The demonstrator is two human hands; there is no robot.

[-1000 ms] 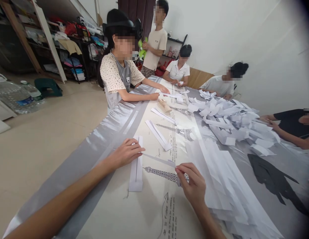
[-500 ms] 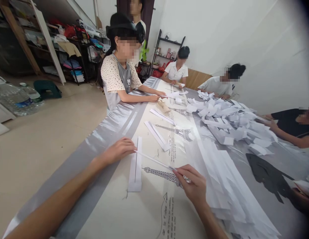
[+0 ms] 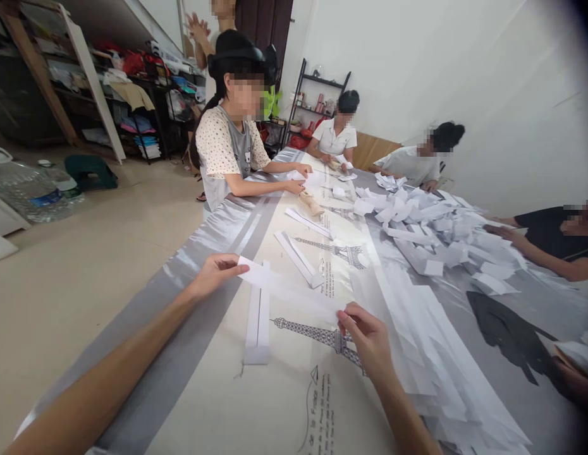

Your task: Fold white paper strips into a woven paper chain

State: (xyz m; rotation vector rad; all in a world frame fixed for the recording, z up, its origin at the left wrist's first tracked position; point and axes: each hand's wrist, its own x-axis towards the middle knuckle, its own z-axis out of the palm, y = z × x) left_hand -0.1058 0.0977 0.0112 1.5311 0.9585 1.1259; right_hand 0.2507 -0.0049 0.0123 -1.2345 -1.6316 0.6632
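While both hands pinch it, the long white paper strip (image 3: 289,289) spans them above the printed tablecloth (image 3: 284,404): left hand (image 3: 215,273) clamps the far-left end, right hand (image 3: 367,341) the near-right end. Long axis runs diagonally, crossing a folded white paper strip (image 3: 257,322) lying flat below.

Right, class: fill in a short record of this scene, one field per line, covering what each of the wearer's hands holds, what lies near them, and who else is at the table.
Left hand: pinches one end of a white paper strip.
Right hand: pinches the strip's other end.
Strip: stretched between both hands, above the table.
Under the strip: folded paper strip lying flat.
Right of the hands: stack of long white sheets.
Further off: heap of folded paper pieces.
Table cover: printed with towers.
Others: several people seated, handling paper.
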